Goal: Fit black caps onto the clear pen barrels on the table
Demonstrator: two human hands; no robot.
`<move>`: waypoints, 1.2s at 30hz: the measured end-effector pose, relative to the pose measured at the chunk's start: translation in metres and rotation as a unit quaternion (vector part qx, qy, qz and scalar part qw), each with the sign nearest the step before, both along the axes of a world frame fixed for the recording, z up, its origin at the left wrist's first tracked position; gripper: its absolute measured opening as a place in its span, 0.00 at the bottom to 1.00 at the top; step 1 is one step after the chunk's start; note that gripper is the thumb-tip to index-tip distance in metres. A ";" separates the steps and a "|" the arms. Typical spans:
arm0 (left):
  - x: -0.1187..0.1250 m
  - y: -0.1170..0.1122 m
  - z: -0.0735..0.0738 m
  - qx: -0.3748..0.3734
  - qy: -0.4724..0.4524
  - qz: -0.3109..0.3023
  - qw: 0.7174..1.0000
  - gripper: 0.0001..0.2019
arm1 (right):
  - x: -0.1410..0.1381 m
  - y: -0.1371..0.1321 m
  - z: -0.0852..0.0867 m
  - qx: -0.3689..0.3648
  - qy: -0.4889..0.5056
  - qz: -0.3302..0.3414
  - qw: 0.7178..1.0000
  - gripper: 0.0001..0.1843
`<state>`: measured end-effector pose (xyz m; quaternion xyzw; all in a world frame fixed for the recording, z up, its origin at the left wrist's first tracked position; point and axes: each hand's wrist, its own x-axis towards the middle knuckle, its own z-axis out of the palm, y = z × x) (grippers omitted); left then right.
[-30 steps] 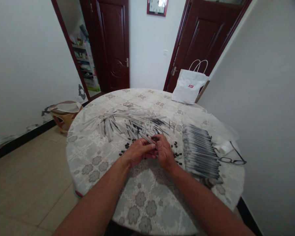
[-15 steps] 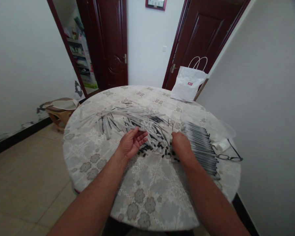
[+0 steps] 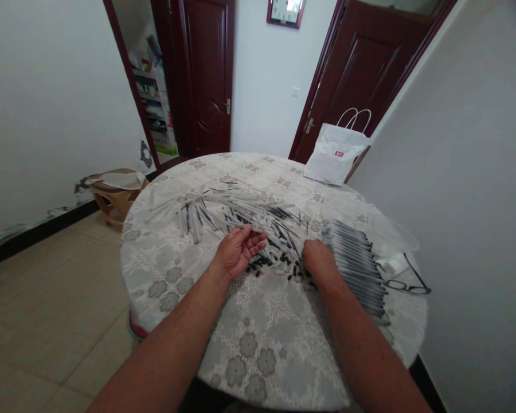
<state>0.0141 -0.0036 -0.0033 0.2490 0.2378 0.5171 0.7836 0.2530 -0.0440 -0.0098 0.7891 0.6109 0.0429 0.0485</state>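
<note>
My left hand (image 3: 239,250) lies palm up and open at the near edge of a loose heap of clear pen barrels and black refills (image 3: 236,213) in the middle of the round table (image 3: 258,344). My right hand (image 3: 319,259) rests knuckles up beside a neat row of assembled pens (image 3: 356,264) on the right; its fingers are curled under and hidden. Several small black caps (image 3: 266,265) lie scattered between the two hands.
A white paper bag (image 3: 336,154) stands at the table's far edge. Glasses (image 3: 408,281) and a clear plastic bag (image 3: 387,229) lie at the right rim. A wall runs close on the right. A low stool (image 3: 114,192) stands on the floor at left, with dark doors behind.
A second ago both hands were pinched together on one pen. They have since parted: the left opened by the heap, the right moved to the row of pens.
</note>
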 end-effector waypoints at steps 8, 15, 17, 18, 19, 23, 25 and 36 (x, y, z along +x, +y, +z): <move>0.001 -0.001 0.000 0.006 0.003 0.003 1.000 0.10 | -0.002 0.001 0.000 0.028 -0.001 0.023 0.999 0.14; 0.003 -0.002 -0.001 0.016 0.028 -0.005 0.999 0.13 | -0.029 -0.005 0.003 0.228 0.299 0.188 0.907 0.13; 0.004 -0.002 -0.002 0.019 0.039 -0.008 0.999 0.13 | -0.043 -0.008 0.000 0.223 0.463 0.171 0.841 0.13; 0.004 -0.002 -0.002 0.022 0.043 -0.007 0.999 0.13 | -0.050 -0.009 -0.002 0.211 0.546 0.151 0.797 0.13; 0.004 -0.003 -0.002 0.026 0.046 -0.006 0.999 0.13 | -0.056 -0.009 -0.004 0.199 0.616 0.130 0.751 0.14; 0.005 -0.004 -0.002 0.038 0.056 -0.004 0.998 0.13 | -0.066 -0.008 -0.009 0.180 0.732 0.096 0.650 0.18; 0.005 -0.004 -0.002 0.040 0.065 -0.008 0.997 0.13 | -0.065 -0.007 -0.011 0.174 0.745 0.085 0.639 0.19; 0.006 -0.004 -0.005 0.061 0.093 -0.001 0.994 0.14 | -0.063 -0.001 -0.017 0.185 0.797 0.047 0.573 0.17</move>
